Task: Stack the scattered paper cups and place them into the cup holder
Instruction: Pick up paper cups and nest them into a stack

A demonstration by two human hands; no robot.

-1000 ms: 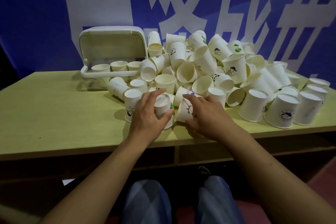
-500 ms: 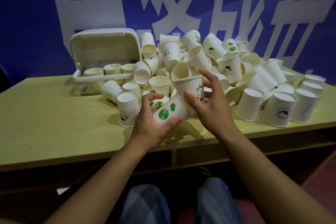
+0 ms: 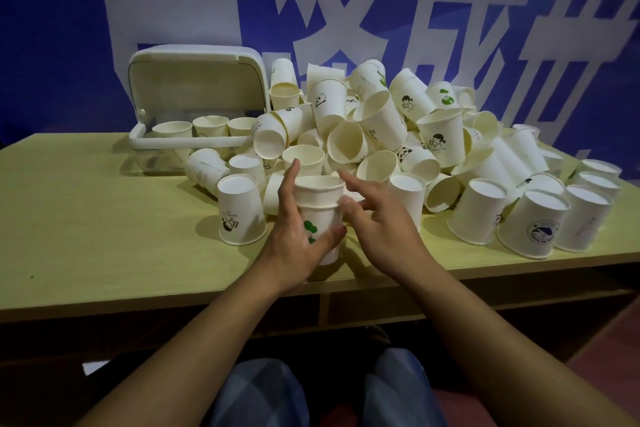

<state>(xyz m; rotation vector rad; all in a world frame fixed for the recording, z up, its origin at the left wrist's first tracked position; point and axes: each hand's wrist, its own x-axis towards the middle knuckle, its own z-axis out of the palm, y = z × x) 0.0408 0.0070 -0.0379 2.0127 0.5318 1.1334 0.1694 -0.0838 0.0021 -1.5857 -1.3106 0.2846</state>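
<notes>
Left hand [image 3: 294,236] is gripping two nested cups [image 3: 320,215] upright, just in front of the cup pile [image 3: 381,135]. Right hand [image 3: 381,225] is hovering beside them, grip released.

table [image 3: 104,236]: yellow-green wooden top, open shelf beneath with a centre divider | backdrop [image 3: 52,28]: blue banner with large white characters, standing behind the table | floor [image 3: 616,350]: reddish, at lower right | trousers [image 3: 259,395]: blue-grey checked, the person's knees below the table edge
</notes>
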